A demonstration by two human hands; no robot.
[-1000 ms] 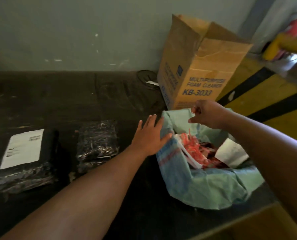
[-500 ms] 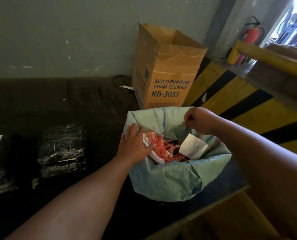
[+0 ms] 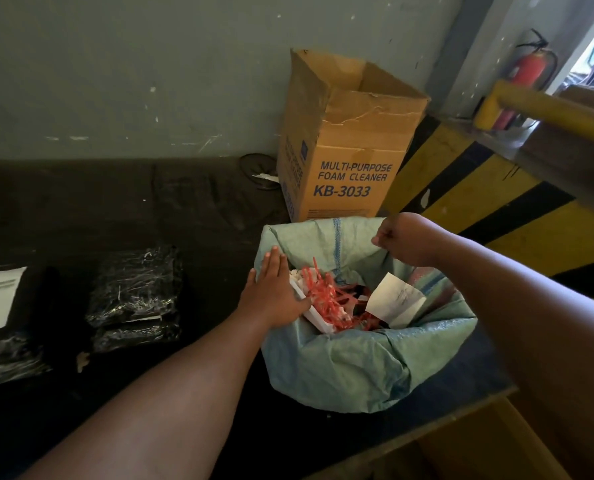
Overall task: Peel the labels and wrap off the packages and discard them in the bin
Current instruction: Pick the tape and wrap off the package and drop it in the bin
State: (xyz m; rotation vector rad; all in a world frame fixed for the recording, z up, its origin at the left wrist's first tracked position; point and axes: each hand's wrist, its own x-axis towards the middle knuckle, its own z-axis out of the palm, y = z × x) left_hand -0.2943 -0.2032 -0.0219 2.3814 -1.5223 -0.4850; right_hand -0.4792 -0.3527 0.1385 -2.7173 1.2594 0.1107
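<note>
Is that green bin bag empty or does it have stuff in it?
Partly filled: the green bin bag holds red shreds and a white label.

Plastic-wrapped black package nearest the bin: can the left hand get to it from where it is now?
Probably yes. The left hand rests open on the bin rim and holds nothing; the wrapped package lies uncovered on the dark surface to its left, with nothing between them.

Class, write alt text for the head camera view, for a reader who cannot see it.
A person's left hand rests flat on the rim of a green-lined bin holding red shreds and a white label, while the right hand is curled above it. Black wrapped packages lie left; a foam cleaner carton stands behind.
</note>
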